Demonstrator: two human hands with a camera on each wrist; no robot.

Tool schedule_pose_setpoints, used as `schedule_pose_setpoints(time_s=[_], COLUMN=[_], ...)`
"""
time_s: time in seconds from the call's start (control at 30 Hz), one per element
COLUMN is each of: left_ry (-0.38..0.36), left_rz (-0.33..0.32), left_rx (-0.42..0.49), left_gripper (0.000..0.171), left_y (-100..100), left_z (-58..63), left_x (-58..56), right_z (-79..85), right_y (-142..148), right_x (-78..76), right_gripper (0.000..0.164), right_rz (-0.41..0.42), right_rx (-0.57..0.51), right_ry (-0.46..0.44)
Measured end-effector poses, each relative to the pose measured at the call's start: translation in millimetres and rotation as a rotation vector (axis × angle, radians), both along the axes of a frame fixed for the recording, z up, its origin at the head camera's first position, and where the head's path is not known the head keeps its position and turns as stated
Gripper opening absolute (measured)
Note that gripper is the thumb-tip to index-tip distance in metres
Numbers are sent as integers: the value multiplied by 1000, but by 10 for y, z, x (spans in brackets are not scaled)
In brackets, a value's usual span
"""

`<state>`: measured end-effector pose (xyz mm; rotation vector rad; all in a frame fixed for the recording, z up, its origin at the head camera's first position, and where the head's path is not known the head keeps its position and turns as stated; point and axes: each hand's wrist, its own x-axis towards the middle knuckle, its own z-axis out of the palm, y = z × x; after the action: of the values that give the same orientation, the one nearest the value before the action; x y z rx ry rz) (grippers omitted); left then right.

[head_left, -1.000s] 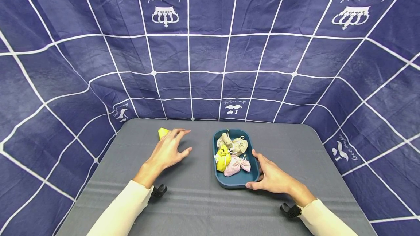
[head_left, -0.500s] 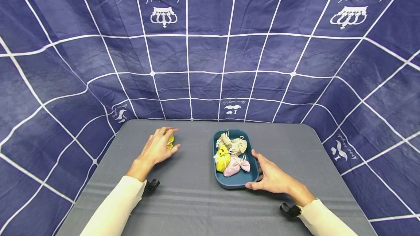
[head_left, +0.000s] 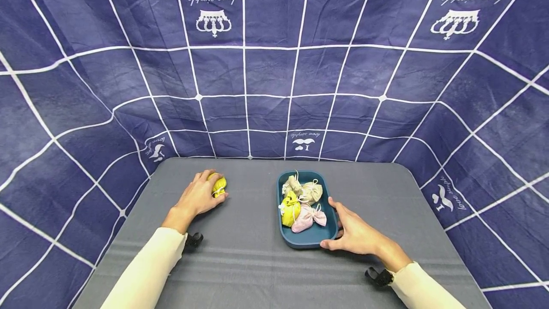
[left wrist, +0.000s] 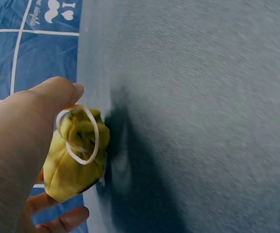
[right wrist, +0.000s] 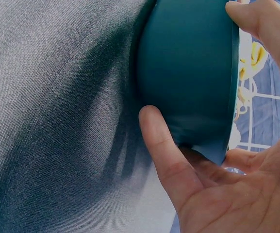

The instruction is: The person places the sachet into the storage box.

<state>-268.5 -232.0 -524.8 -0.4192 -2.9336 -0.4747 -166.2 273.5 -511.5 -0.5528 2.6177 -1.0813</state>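
Note:
A small yellow drawstring pouch point(head_left: 219, 186) lies at the left of the table, and my left hand point(head_left: 195, 199) grips it with thumb and fingers about its sides. In the left wrist view the pouch point(left wrist: 74, 167) shows its gathered neck and white cord loop. My right hand point(head_left: 358, 230) holds the right side of a dark blue rectangular box point(head_left: 300, 246), thumb at its near corner. Seen from the right wrist, fingers point(right wrist: 159, 141) lie along the box wall point(right wrist: 188, 63). Inside sit two beige pouches point(head_left: 311, 193), a yellow pouch point(head_left: 290, 213) and a pink pouch point(head_left: 303, 221).
Grey cloth covers the table point(head_left: 253, 271). A blue curtain point(head_left: 274, 70) with white grid lines stands around its back and sides. Black bands point(head_left: 195, 240) sit on both wrists, below cream sleeves.
My left hand has moved left and slightly down onto the yellow pouch, its fingers closing around it. The right hand and the box have stayed in place.

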Motion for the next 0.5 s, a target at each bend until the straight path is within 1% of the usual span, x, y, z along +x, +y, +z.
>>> schedule_pose_setpoints(time_s=[0.13,0.27,0.37,0.43,0.5], left_ry=[-22,-90,-136,-151,-153], left_rz=[27,54,58,55,49], left_rx=[3,-1,20,33,26], left_gripper=[74,84,92,95,97], left_y=[-37,-65,-67,-60,-56], left_z=[-19,-25,-20,-8,12], left_x=[55,124,182,212,231], right_z=[-3,1,4,2,1], right_y=[-5,-6,-5,-7,-12], right_x=[-9,-17,-17,-13,-8], right_gripper=[134,135,134,134,134], right_rz=[-3,-2,0,4,6], right_rx=[-9,-2,3,-4,-13], right_ry=[-5,-12,-14,-14,-15])
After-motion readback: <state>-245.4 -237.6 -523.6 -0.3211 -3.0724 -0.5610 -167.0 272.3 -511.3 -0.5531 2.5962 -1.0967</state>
